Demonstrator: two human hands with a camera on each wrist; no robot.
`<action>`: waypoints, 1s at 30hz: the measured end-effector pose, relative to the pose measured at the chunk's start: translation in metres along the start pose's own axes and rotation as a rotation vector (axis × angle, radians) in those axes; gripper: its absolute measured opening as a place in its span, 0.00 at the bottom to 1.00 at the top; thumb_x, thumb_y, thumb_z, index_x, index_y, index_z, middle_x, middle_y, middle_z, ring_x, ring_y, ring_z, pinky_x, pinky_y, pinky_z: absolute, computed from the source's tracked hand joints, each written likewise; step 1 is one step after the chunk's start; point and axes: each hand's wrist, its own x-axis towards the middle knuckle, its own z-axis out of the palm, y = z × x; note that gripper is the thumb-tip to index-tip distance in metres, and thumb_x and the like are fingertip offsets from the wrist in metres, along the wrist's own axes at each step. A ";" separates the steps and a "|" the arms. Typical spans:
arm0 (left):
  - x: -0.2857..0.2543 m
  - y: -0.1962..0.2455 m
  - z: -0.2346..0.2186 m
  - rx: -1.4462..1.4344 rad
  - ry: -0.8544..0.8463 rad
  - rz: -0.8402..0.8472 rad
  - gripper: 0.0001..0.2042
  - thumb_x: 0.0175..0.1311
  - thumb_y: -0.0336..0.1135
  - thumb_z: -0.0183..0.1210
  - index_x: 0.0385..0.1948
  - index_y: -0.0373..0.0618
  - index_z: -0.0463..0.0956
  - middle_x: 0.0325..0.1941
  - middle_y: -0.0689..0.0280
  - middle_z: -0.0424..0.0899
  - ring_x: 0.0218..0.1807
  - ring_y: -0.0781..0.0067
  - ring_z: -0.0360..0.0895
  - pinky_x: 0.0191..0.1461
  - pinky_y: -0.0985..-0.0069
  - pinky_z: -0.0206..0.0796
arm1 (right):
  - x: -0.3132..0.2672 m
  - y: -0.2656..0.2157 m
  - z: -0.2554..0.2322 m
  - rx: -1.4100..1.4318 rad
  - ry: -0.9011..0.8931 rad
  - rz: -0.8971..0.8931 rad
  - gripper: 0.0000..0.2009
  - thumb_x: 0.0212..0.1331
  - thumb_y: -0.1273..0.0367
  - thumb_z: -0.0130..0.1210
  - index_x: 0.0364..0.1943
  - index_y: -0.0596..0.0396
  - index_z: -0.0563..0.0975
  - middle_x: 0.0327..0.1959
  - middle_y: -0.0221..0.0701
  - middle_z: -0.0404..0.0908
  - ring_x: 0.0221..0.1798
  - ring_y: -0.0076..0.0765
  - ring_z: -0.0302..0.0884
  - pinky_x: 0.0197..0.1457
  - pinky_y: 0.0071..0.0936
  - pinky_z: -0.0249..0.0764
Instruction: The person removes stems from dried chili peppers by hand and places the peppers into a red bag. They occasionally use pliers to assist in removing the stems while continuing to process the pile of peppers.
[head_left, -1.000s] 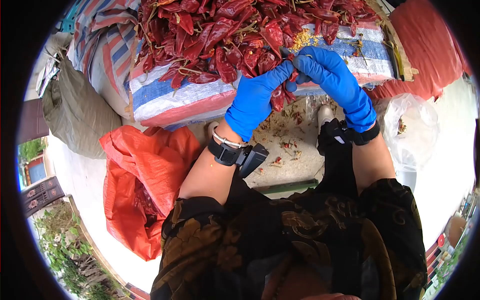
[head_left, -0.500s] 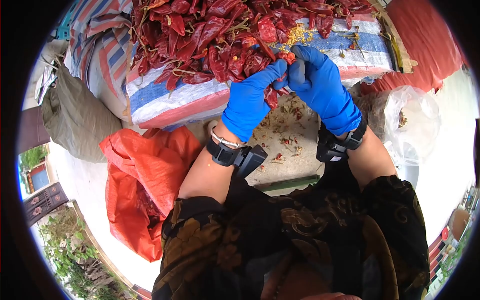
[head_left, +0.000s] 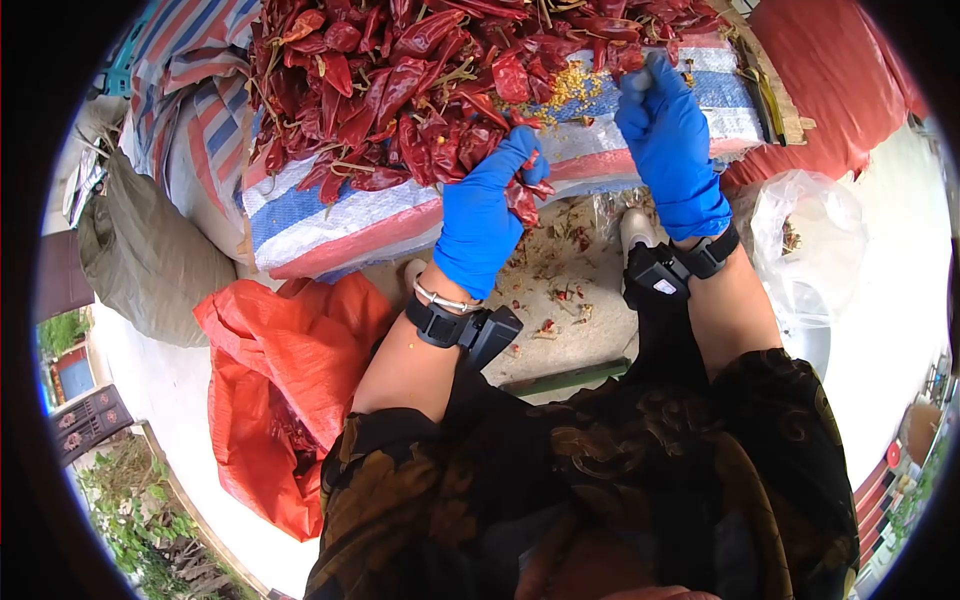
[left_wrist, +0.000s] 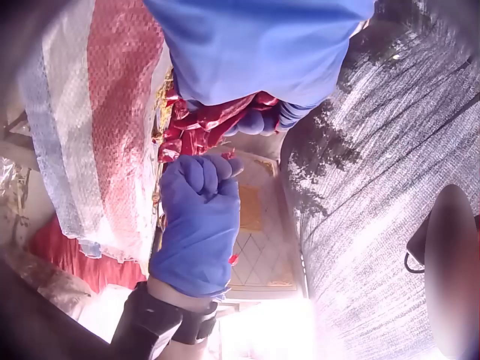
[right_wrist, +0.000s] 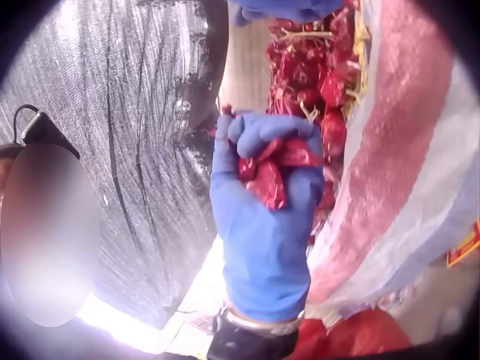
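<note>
In the head view my gloved left hand [head_left: 483, 215] holds red dried peppers [head_left: 522, 202] beside the pile's front edge; the right wrist view shows its fingers curled round several peppers [right_wrist: 270, 184]. My gloved right hand [head_left: 672, 155] is raised over the striped sack's right part, apart from the left. In the left wrist view the right hand [left_wrist: 196, 225] has curled fingers, with a small red bit [left_wrist: 228, 154] by the fingertips; whether it touches them is unclear. The heaped peppers [head_left: 350, 90] lie on the striped sack [head_left: 350, 225], with yellow seeds [head_left: 573, 88] at their right.
An open red sack [head_left: 265, 350] stands at the lower left, below a grey-green sack [head_left: 150, 250]. A clear plastic bag [head_left: 810, 235] is at the right, under a large red sack [head_left: 840, 80]. Scraps [head_left: 565, 295] litter the ground between the feet.
My right hand has moved away from the left, up and to the right. The left has shifted slightly left and still holds peppers.
</note>
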 end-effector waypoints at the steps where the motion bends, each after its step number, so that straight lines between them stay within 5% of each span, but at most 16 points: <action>1: 0.001 0.001 -0.002 -0.009 -0.008 0.001 0.07 0.61 0.34 0.51 0.26 0.42 0.68 0.24 0.69 0.65 0.30 0.77 0.62 0.41 0.77 0.58 | 0.008 -0.011 -0.012 0.038 0.025 -0.005 0.15 0.61 0.59 0.45 0.27 0.56 0.74 0.21 0.26 0.71 0.19 0.20 0.56 0.22 0.17 0.55; 4: 0.002 0.007 -0.001 0.051 0.144 0.066 0.05 0.59 0.32 0.54 0.28 0.41 0.71 0.25 0.70 0.67 0.30 0.77 0.62 0.43 0.77 0.59 | 0.031 -0.034 -0.043 0.352 -0.105 -0.145 0.23 0.61 0.55 0.44 0.47 0.63 0.70 0.33 0.32 0.75 0.25 0.24 0.64 0.31 0.20 0.64; 8: 0.002 0.009 -0.005 0.058 0.142 0.079 0.05 0.58 0.31 0.54 0.28 0.39 0.72 0.25 0.69 0.68 0.30 0.77 0.64 0.43 0.76 0.61 | 0.036 -0.052 -0.056 0.442 -0.133 0.068 0.24 0.61 0.55 0.44 0.47 0.64 0.70 0.40 0.34 0.76 0.32 0.25 0.68 0.35 0.20 0.67; 12: 0.002 0.008 -0.007 0.068 0.180 0.091 0.05 0.58 0.31 0.54 0.27 0.39 0.73 0.25 0.69 0.68 0.30 0.77 0.64 0.44 0.76 0.62 | 0.023 -0.037 -0.020 -0.851 0.018 -0.268 0.14 0.56 0.64 0.49 0.44 0.53 0.76 0.46 0.38 0.76 0.41 0.34 0.72 0.47 0.27 0.67; 13: 0.003 0.007 -0.010 0.090 0.161 0.101 0.05 0.58 0.31 0.54 0.27 0.39 0.73 0.25 0.69 0.68 0.30 0.77 0.65 0.44 0.76 0.62 | 0.027 -0.032 -0.024 -0.851 0.016 -0.271 0.14 0.56 0.64 0.49 0.44 0.53 0.76 0.46 0.38 0.76 0.41 0.34 0.72 0.47 0.27 0.67; 15: 0.003 0.006 -0.015 0.112 0.141 0.114 0.06 0.59 0.31 0.54 0.26 0.39 0.73 0.25 0.69 0.68 0.30 0.77 0.65 0.44 0.76 0.62 | 0.035 -0.014 -0.031 -1.625 -0.126 -0.738 0.14 0.53 0.63 0.51 0.41 0.55 0.77 0.40 0.40 0.77 0.41 0.38 0.73 0.45 0.29 0.67; 16: 0.004 0.006 -0.016 0.135 0.152 0.120 0.06 0.58 0.32 0.54 0.27 0.39 0.73 0.26 0.69 0.69 0.31 0.77 0.65 0.44 0.76 0.62 | 0.032 -0.006 -0.031 -1.456 -0.148 -0.543 0.13 0.52 0.66 0.51 0.39 0.58 0.77 0.33 0.42 0.78 0.41 0.40 0.74 0.43 0.28 0.68; 23: 0.002 0.012 -0.014 0.160 0.160 0.151 0.07 0.58 0.32 0.55 0.29 0.37 0.74 0.28 0.68 0.71 0.32 0.76 0.67 0.43 0.77 0.62 | 0.020 -0.006 -0.006 -1.427 -0.093 -0.649 0.11 0.54 0.71 0.48 0.39 0.57 0.78 0.32 0.40 0.78 0.39 0.34 0.74 0.42 0.24 0.68; 25: 0.000 0.012 -0.019 0.064 0.206 0.105 0.09 0.58 0.32 0.54 0.34 0.35 0.75 0.30 0.67 0.73 0.34 0.76 0.69 0.45 0.79 0.62 | 0.013 -0.003 0.007 -1.118 -0.165 -0.604 0.11 0.57 0.71 0.46 0.40 0.57 0.78 0.35 0.33 0.79 0.37 0.29 0.73 0.42 0.24 0.67; 26: 0.001 0.011 -0.019 0.131 0.159 0.169 0.10 0.58 0.32 0.55 0.37 0.35 0.75 0.32 0.66 0.75 0.35 0.76 0.69 0.46 0.79 0.62 | 0.004 -0.003 0.014 -0.890 -0.182 -0.379 0.12 0.60 0.69 0.44 0.41 0.58 0.77 0.37 0.28 0.79 0.36 0.23 0.70 0.43 0.22 0.67; 30: 0.010 0.009 -0.016 0.113 0.197 0.216 0.14 0.57 0.30 0.56 0.44 0.35 0.73 0.38 0.63 0.78 0.42 0.75 0.73 0.50 0.78 0.63 | -0.010 0.004 0.027 -0.636 -0.378 -0.096 0.13 0.62 0.68 0.43 0.43 0.58 0.76 0.38 0.27 0.79 0.35 0.18 0.69 0.45 0.19 0.67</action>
